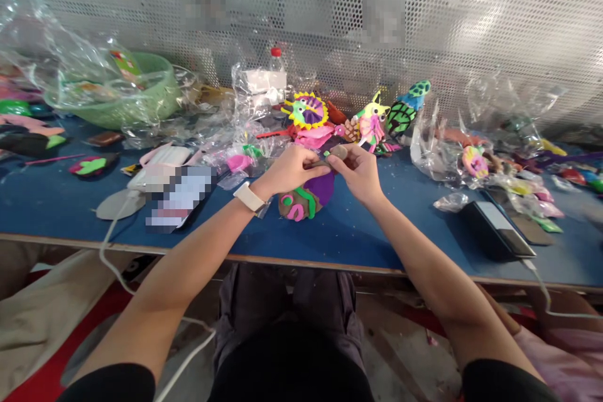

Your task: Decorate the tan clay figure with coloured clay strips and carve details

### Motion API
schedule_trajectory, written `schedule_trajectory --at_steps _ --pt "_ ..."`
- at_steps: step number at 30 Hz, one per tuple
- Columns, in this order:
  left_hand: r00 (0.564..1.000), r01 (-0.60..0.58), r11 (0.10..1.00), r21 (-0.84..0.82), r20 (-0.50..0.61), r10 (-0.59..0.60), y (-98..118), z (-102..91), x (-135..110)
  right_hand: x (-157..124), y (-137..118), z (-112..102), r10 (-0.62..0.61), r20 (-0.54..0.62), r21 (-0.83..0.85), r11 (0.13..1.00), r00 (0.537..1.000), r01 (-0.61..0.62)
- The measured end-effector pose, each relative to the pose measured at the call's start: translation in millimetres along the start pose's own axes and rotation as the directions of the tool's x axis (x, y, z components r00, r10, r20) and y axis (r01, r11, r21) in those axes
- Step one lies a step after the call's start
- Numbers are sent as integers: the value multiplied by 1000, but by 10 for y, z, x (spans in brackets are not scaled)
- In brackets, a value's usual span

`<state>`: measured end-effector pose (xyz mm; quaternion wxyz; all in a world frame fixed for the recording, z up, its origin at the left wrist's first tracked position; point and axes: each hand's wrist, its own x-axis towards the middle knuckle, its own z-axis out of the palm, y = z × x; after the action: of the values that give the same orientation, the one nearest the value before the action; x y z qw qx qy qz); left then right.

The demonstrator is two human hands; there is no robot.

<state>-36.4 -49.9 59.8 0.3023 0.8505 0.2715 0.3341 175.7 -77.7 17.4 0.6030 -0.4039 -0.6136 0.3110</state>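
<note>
While on one clay piece [335,152], two hands [288,169] [360,173].

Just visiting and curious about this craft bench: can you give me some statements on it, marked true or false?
1. The left hand and right hand both pinch a brown clay piece. True.
2. The table is red. False: it is blue.
3. The watch sits on the right wrist. False: it is on the left wrist.
4. A green basin stands at the table's far left. True.
</note>
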Motion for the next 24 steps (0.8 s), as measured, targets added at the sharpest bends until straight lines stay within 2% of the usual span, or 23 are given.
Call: schedule_trajectory --at_steps 5,8,15,17,20,24 --pt "998 -42 999 -19 -49 41 19 1 16 -8 -5 3 0 8 64 998 1000 -1" --pt "995 -69 997 -17 -66 68 17 20 21 -15 37 35 11 -24 100 995 1000 -9" --pt "978 -84 996 12 -189 85 -78 49 22 -16 113 86 15 -89 143 990 996 -2" --pt "958 -90 996 -19 -274 81 -102 58 21 -7 108 68 11 -78 159 987 997 1" --pt "903 -130 989 -76 -421 86 -109 81 13 0 125 50 20 -44 179 984 999 -12" --pt "858 -187 982 -19 -490 154 -110 120 -13 -15 163 58 -15 -64 145 989 998 25"
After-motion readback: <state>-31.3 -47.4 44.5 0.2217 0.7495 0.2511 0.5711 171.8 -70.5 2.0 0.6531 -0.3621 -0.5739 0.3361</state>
